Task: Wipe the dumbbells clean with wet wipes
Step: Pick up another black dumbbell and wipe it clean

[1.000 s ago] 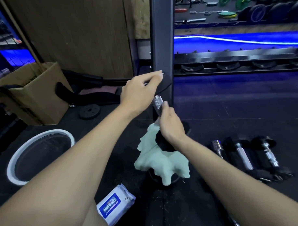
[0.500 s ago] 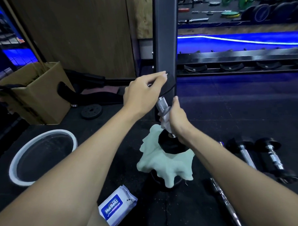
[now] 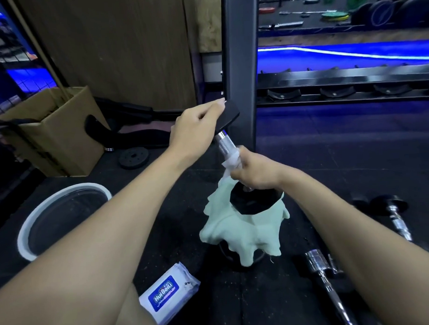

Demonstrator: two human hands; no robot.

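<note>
Head view: we note a dumbbell [image 3: 226, 145] standing tilted, its lower head on a green cloth [image 3: 235, 232] on the floor. The left hand [image 3: 195, 131] grips the upper head, fingers curled. The right hand [image 3: 255, 172] pinches a wet wipe [image 3: 230, 163] around the handle. A wipes pack [image 3: 168, 296] lies near.
</note>
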